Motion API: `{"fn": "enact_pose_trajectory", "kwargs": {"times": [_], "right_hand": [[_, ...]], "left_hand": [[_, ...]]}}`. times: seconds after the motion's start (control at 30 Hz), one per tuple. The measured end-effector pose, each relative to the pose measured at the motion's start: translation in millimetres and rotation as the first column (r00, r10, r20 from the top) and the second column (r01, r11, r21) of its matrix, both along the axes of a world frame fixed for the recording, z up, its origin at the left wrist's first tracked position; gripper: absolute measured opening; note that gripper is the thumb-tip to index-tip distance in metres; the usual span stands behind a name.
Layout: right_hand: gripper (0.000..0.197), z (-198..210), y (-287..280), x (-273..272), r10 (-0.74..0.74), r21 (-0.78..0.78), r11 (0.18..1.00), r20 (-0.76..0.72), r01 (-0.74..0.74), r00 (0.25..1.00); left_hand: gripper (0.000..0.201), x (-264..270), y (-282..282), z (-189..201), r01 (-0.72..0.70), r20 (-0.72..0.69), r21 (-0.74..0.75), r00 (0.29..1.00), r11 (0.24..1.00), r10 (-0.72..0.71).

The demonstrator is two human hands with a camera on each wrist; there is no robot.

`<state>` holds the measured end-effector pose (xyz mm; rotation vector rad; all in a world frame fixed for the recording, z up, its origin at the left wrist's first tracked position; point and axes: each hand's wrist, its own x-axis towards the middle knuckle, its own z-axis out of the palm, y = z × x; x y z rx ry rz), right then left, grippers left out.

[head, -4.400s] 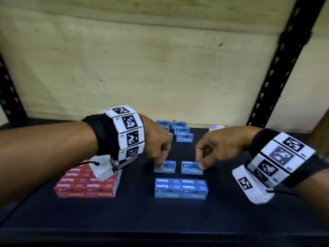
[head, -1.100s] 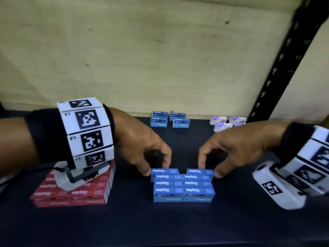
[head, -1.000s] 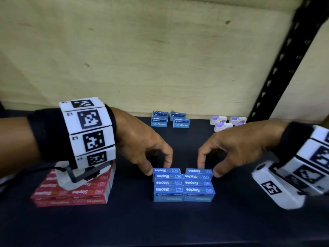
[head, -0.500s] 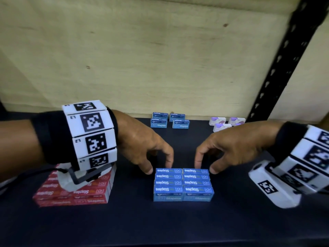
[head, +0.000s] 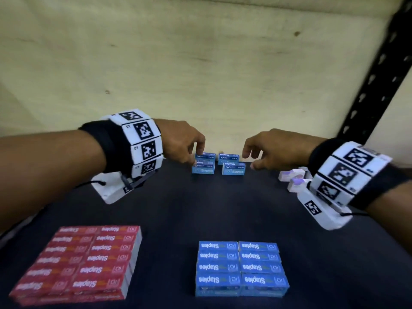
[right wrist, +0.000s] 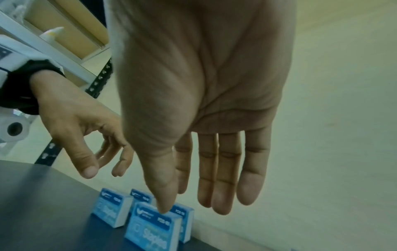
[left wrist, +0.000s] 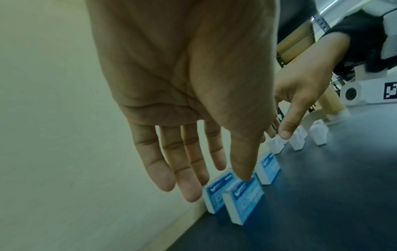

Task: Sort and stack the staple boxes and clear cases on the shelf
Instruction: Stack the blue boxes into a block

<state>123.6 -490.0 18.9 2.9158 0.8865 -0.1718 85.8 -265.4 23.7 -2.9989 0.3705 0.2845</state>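
Note:
Four loose blue staple boxes stand at the back of the dark shelf (head: pixel 223 208) in a left pair (head: pixel 204 169) and a right pair (head: pixel 233 170). My left hand (head: pixel 197 157) hovers over the left pair with straight fingers; its thumb tip touches the front box (left wrist: pixel 243 200). My right hand (head: pixel 248 161) is spread above the right pair, thumb tip at the front box (right wrist: pixel 153 227). Neither hand grips anything. A tidy blue stack (head: pixel 240 268) and a red staple box stack (head: pixel 84 262) sit at the front. Small clear cases (head: pixel 292 177) lie at the back right.
A pale wooden back panel (head: pixel 200 74) stands right behind the loose boxes. A black perforated shelf post (head: pixel 376 81) rises at the right. Bare shelf surface lies between the front stacks and the back boxes.
Both hands left the front blue stack and reached to the loose blue boxes at the back. The stack's top boxes now sit flush together.

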Motion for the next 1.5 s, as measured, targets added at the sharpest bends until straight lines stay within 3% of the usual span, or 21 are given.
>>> {"fn": "enact_pose_trajectory", "kwargs": {"times": [0.4, 0.7, 1.0, 1.5], "right_hand": [[0.016, -19, 24, 26, -0.028, -0.087, 0.996, -0.054, 0.023, 0.998], [0.019, -13, -4, -27, 0.03, -0.045, 0.998, -0.24, -0.042, 0.97], [0.023, -12, -33, -80, 0.056, 0.003, 0.998, -0.311, -0.058, 0.949], [0.024, -6, -54, -99, 0.131, 0.089, 0.991, -0.478, -0.1, 0.868]], "left_hand": [[0.02, 27, -7, -21, 0.037, -0.048, 0.051, 0.998, 0.998, -0.035], [0.022, -27, -25, -13, 0.095, -0.16, 0.013, 0.983, 0.995, -0.091], [0.023, -79, -33, -10, 0.132, -0.238, 0.012, 0.963, 0.991, -0.125], [0.033, -106, -34, -3, 0.201, -0.376, 0.022, 0.91, 0.979, -0.178]]}}
